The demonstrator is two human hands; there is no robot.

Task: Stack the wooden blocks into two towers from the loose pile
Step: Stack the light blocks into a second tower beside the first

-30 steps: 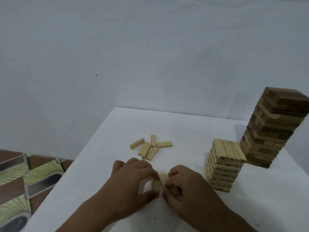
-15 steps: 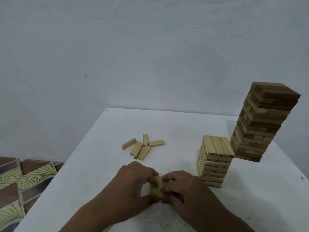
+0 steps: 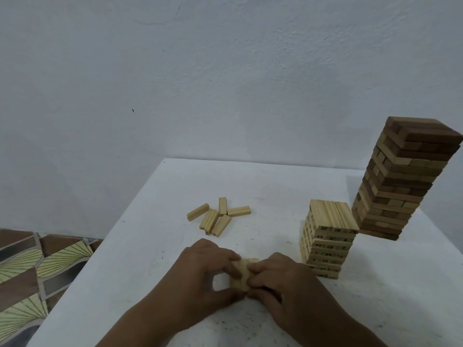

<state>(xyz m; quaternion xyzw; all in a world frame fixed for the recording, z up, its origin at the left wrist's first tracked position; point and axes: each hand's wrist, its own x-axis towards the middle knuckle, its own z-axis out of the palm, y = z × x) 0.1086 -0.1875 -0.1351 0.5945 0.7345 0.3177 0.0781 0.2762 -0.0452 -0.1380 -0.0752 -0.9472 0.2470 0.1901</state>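
At the near edge of a white table (image 3: pixel 155 284), a person's left hand (image 3: pixel 200 279) and right hand (image 3: pixel 288 286) meet around a small bundle of pale blocks (image 3: pixel 241 272), the fingers and thumb of each hand curled onto it from either side. The bundle sits low at the tabletop, mostly hidden by the fingers; whether it rests on the surface cannot be told.

Beyond the hands, toward the middle of the table, lie five loose blocks (image 3: pixel 218 217) of the same pale wood, flat and close together, some touching.

To the right stands a short pale tower (image 3: pixel 325 244), its blocks laid in crossed layers with small dark numbers on the ends. Just behind it and farther right rises a taller tower of darker brown blocks (image 3: pixel 403 179), its layers mixed light and dark.

A plain white wall (image 3: pixel 225 83) backs the table. At lower left, patterned floor tiles (image 3: pixel 27 266) show beside the table's edge.
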